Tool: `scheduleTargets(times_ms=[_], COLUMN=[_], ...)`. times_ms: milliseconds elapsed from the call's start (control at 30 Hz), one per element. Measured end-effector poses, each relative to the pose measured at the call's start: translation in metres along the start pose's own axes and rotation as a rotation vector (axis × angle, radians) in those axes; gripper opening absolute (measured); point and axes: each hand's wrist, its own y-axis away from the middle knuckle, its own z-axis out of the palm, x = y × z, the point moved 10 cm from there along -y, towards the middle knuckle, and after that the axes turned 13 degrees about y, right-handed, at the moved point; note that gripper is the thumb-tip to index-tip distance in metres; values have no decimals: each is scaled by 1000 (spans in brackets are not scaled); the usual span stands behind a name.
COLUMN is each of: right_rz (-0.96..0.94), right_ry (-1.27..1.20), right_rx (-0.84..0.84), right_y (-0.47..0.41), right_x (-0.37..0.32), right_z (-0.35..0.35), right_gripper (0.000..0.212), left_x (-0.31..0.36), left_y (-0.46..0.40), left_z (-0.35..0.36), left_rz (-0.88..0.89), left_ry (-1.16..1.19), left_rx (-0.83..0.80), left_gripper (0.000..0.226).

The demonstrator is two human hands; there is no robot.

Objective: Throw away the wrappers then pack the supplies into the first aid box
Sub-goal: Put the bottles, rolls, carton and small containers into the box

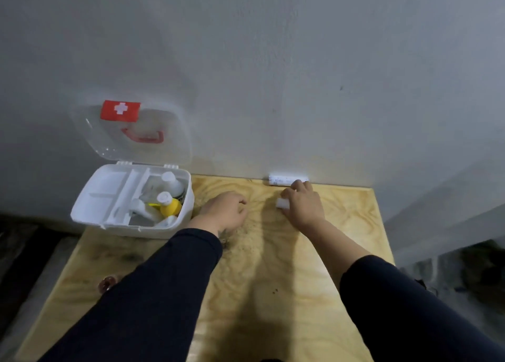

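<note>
Your right hand (303,206) is closed on a small white roll (282,203), with a wrapped white roll (284,180) just beyond its fingertips by the wall. Your left hand (224,211) rests curled and empty on the counter (273,279), the open first aid box (109,197) just to its left.

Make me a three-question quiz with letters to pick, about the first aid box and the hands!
1. Where is the first aid box?
A. table's left edge
B. middle
C. right edge

2. What colour is the bottle with the white cap in the box?
A. blue
B. yellow
C. green

3. How is the lid?
A. shut
B. taken off
C. open, leaning on the wall

Answers: 1 A, it sits left of the left hand. 2 B, its body is yellow. 3 C, it stands up behind the box. The right hand holds a white roll.
</note>
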Motion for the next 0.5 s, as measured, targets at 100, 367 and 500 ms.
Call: scheduleTargets(times_ms=[100,367,500], right_rz=[-81,-100,-88], right_ry=[2,4,-43], right_rx=[80,-74,-128], right_y=[-16,-40,-38], right_x=[-9,-3,5], right_z=[-12,-2,2], right_gripper=[48,45,45], left_x=[1,8,12], left_y=[-2,-7,-8], left_z=[-5,-7,-4], left_rz=[-35,-67,-71], left_ry=[20,-12,-12], left_rx=[34,73,68], left_gripper=[40,41,40])
